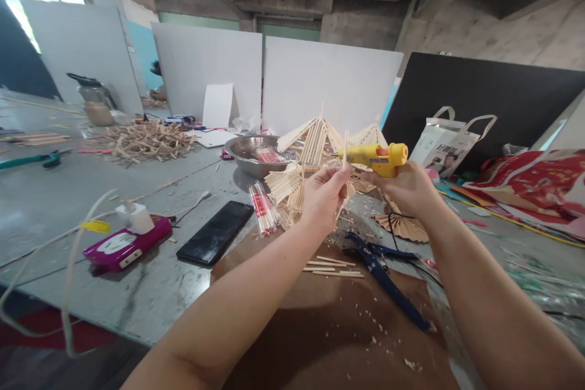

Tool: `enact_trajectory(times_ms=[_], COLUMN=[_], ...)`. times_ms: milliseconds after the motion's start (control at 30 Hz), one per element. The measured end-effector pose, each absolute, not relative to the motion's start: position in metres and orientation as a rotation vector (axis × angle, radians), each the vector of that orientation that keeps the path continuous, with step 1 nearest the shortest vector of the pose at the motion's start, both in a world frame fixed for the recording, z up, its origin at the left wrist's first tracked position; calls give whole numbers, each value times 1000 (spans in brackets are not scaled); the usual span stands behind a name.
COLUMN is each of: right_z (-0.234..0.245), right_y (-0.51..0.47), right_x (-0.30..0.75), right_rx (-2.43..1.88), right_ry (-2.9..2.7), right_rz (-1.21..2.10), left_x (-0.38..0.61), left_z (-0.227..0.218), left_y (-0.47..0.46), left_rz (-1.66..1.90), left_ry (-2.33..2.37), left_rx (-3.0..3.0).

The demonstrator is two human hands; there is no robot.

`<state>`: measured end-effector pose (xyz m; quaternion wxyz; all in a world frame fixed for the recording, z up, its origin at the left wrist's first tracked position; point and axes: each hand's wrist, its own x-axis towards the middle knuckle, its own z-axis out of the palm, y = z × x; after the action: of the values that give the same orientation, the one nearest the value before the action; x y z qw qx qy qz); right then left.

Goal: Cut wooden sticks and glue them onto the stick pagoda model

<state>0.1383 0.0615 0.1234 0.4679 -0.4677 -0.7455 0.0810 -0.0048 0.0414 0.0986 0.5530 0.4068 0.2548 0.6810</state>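
In my left hand (326, 195) a thin wooden stick (345, 149) is pinched upright between thumb and fingers. My right hand (406, 186) is wrapped round the handle of a yellow hot glue gun (377, 158), its nozzle pointing left, close to the stick. Behind my hands rises a model (315, 140) built of wooden sticks, with pointed, roof-like tops; my left hand hides part of it. Several loose sticks (333, 267) lie on the brown sheet (320, 323) below. Dark blue pliers (384, 280) rest on that sheet to the right.
A metal bowl (235, 149) stands behind packaged sticks (264, 210). To the left lie a black phone (214, 234), a purple power strip (128, 247) with a white plug, and a heap of wooden pieces (146, 141). A folded paper fan (404, 225) and a white bag (441, 146) are at right.
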Motion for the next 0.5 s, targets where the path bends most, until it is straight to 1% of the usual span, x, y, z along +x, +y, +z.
enact_trajectory(times_ms=[200, 333, 500], right_z=[119, 108, 97], right_y=[49, 41, 38], right_x=[140, 148, 156], right_rx=[-1161, -1220, -1189], right_ry=[-1642, -1559, -1486], right_rz=[327, 365, 444], left_x=[-12, -18, -22], left_z=[94, 91, 88], left_y=[54, 65, 71], left_rz=[1570, 1481, 1460], left_ry=[553, 540, 536], left_rx=[919, 857, 759])
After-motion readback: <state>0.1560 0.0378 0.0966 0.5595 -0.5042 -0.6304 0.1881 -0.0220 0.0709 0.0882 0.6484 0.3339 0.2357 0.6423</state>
